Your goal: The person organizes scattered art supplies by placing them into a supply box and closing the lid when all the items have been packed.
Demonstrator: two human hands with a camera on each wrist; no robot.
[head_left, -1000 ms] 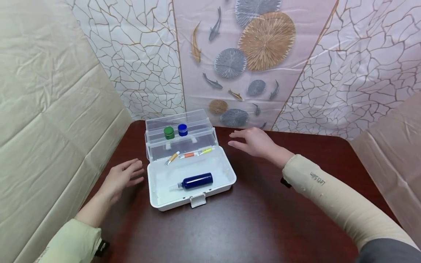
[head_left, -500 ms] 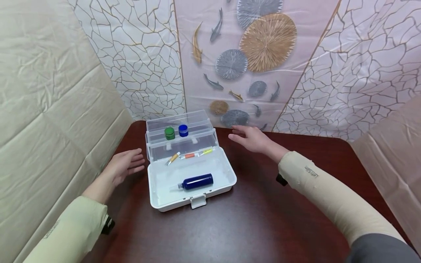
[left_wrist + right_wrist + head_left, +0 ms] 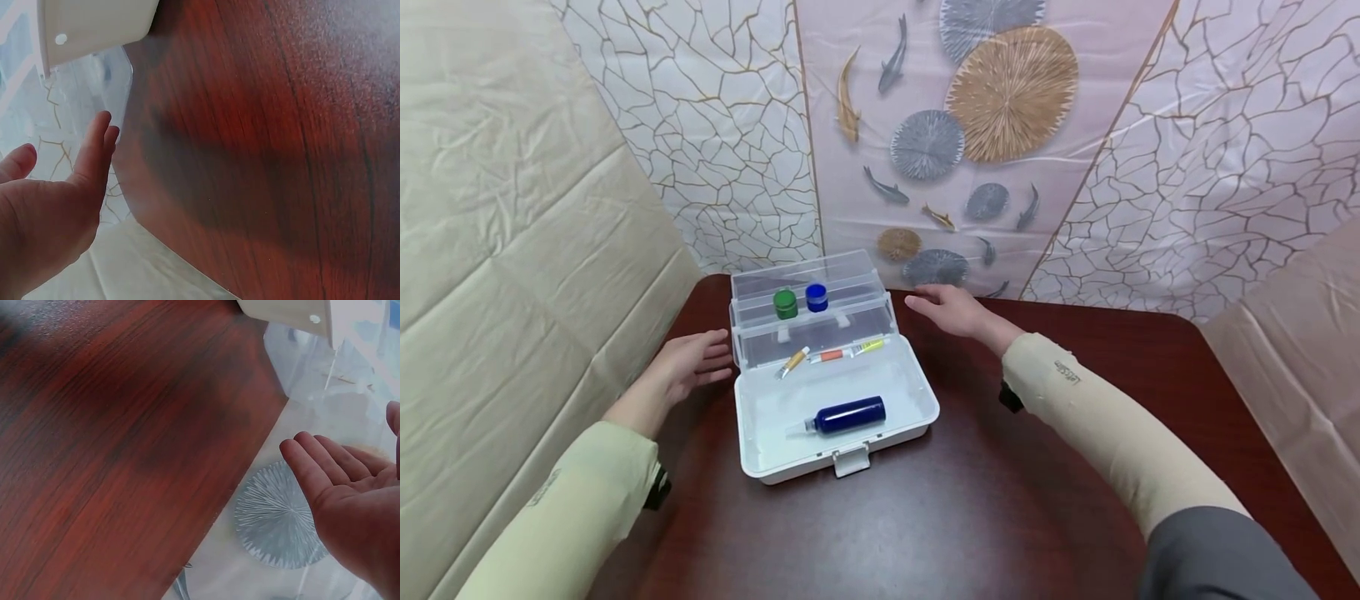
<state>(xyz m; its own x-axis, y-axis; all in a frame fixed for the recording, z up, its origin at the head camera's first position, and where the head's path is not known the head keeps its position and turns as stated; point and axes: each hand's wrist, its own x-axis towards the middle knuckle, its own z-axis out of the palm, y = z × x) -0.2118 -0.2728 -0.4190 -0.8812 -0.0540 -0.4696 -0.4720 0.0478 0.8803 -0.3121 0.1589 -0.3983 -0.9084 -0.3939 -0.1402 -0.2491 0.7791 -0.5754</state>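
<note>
Holding nothing, your left hand (image 3: 688, 362) is beside the left edge of the clear part (image 3: 853, 285) of the box, its fingers nearly straight and the thumb apart; if they touch it, I cannot tell. Behind this hand the left cloth wall (image 3: 535, 208) leans near, so here the room seems narrow.

Next comes the white box (image 3: 775, 408), which lies open on the table (image 3: 880, 533). In its clear part, the green jar (image 3: 786, 304) and then the blue jar (image 3: 816, 297) stand side by side. Lower, the gold tube (image 3: 793, 361), the orange tube (image 3: 830, 355) and the yellow tube (image 3: 868, 346) lie in a row; their exact compartment I cannot tell. The blue bottle (image 3: 850, 415) lies on its side in the white bottom, nozzle to the left, and the latch (image 3: 852, 459) hangs at the front rim.

So, as I judge, the contents are in place inside, while the clear part is not folded down and nothing is fastened.

Your right hand (image 3: 951, 312) also holds nothing; its straight fingers point to the right edge of the clear part, just beside it. The back cloth wall (image 3: 1037, 208) is near, but rightward and in front the table offers you wider room.
</note>
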